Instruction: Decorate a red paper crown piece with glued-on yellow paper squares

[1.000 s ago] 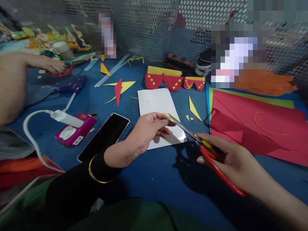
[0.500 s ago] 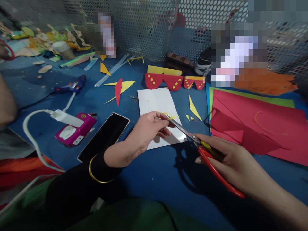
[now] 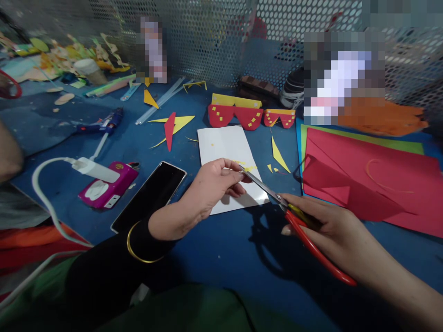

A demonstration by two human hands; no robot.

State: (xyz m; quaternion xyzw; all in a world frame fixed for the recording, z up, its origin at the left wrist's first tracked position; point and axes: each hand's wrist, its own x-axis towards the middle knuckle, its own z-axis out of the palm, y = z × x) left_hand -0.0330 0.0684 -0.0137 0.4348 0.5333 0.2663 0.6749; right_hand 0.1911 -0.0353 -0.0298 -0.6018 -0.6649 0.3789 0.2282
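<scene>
My right hand (image 3: 325,221) grips a pair of scissors (image 3: 265,186) with red and yellow handles. The blades point up and left, their tips at the fingers of my left hand (image 3: 223,177). Thumb and forefinger of that hand are pinched together; whatever is between them is too small or hidden to make out. Beneath the left hand lies a white sheet of paper (image 3: 224,143), with small yellow paper bits (image 3: 252,169) on it beside the fingertips. Beyond the sheet stand red and yellow paper glasses (image 3: 235,116) dotted with yellow squares, next to a smaller similar pair (image 3: 279,118).
Red paper sheets (image 3: 380,161) are stacked at the right. At left lie a phone (image 3: 150,196), a magenta power socket (image 3: 107,184) with a white plug and cable, and a blue glue gun (image 3: 110,121). Yellow scraps (image 3: 279,154) lie about. A metal mesh (image 3: 211,41) runs along the back.
Both hands and the scissors stay almost in place. The red scissor handle has swung very slightly outward to the right.
</scene>
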